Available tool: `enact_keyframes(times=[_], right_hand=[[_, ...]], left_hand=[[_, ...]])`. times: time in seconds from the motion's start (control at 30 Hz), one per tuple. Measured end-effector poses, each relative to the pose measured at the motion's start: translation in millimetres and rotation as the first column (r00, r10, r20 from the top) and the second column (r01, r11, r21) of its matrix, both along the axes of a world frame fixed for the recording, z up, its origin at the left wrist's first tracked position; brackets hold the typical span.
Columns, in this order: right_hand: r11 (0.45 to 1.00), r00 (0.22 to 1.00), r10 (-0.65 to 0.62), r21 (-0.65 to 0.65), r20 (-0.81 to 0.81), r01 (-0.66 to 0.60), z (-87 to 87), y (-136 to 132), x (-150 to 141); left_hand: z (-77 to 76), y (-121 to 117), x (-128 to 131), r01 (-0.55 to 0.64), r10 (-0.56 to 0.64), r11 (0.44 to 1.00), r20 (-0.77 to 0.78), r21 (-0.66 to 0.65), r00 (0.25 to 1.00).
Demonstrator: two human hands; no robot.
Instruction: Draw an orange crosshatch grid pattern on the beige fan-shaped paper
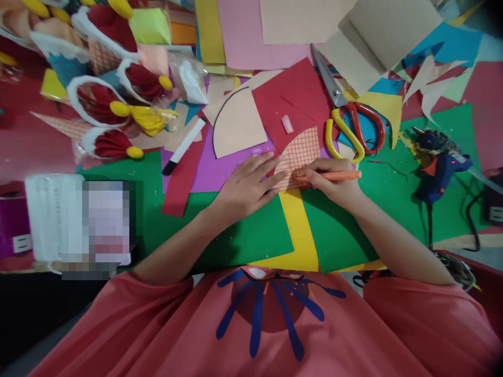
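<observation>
A quarter-circle piece of peach paper [304, 149] lies in front of me, covered partly in an orange grid and partly in single orange lines. My left hand [251, 180] rests flat with fingers spread, its fingertips on the left edge of this piece. In my right hand [334, 183] is an orange marker [346, 175], its tip end down at the lower part of the paper. A small whitish-pink cap-like piece [287, 124] lies just above on red paper [291, 89]. Left of it is another peach quarter-circle [240, 125] with a black curved edge.
Scissors [348, 112] with red and yellow handles lie beyond my right hand. A blue glue gun [434, 175] with a cord sits at the right. A black-and-white marker [184, 145] and several decorated paper cones [106, 99] are at the left. Green sheets [243, 230] lie underneath.
</observation>
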State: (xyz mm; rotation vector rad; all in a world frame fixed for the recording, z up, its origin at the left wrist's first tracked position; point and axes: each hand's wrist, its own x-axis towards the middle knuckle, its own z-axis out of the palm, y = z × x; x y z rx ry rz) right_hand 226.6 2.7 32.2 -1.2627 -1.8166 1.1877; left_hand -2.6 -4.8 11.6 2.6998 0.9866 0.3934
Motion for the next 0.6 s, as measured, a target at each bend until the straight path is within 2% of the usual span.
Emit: enact_keyframes(times=[0.13,0.37,0.6], right_hand=[[0.998,0.999,-0.015,-0.058,-0.044,0.013,0.6,0.2,-0.6],[1.0,1.0,-0.018,-0.014,-0.012,0.018,0.5,0.4,0.2],[0.999,1.0,0.022,-0.028,-0.008,-0.022,0.1,0.6,-0.4]], left_hand=[[-0.9,0.3,-0.3,-0.003,0.003,1.0,0.005,0.003,1.0],[0.3,0.0,0.1,-0.005,0.005,1.0,-0.007,0.004,1.0],[0.7,0.5,-0.1,-0.004,0.004,0.998,0.005,-0.057,1.0]])
